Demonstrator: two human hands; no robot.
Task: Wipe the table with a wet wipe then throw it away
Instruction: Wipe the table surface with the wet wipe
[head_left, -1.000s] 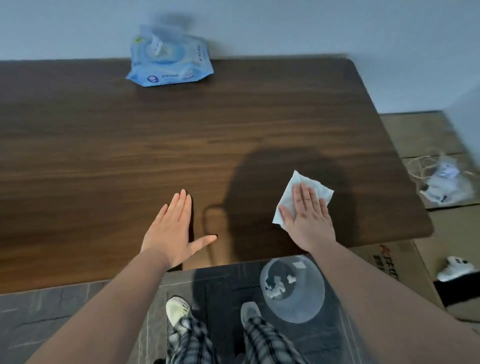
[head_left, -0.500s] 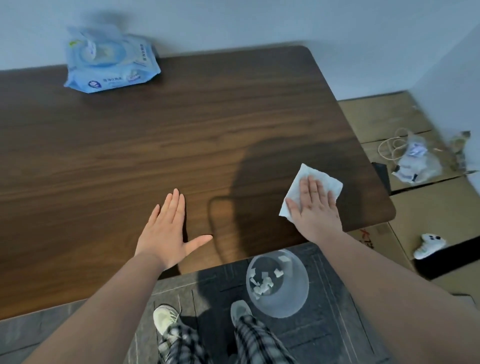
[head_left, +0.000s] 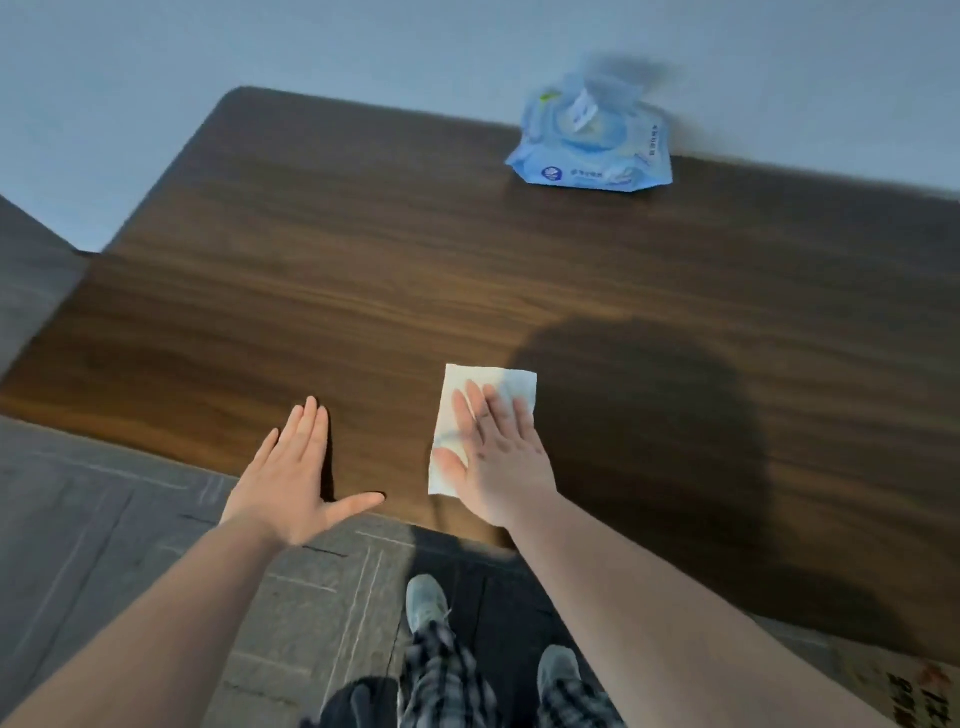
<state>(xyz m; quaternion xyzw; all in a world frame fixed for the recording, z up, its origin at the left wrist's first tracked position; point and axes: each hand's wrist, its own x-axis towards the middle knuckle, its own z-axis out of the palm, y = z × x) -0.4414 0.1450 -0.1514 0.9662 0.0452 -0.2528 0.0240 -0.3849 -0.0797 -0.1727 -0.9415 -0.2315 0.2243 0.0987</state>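
Wipe (head_left: 485, 423) is now pressed flat under right hand (head_left: 496, 457), swept leftward from worktop's (head_left: 363, 270) right edge; left hand (head_left: 291, 483) flat, empty, at 9 o'clock. Wiping ongoing.

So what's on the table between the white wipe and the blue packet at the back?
Nothing. In the head view, only bare brown table shows between the wet wipe under the right hand and the wipes pack.

Dark wood-grain desk (head_left: 363, 270), rounded far corner. Blue wipes pack (head_left: 592, 150) at far edge. White wet wipe (head_left: 470, 384) flat near front edge.
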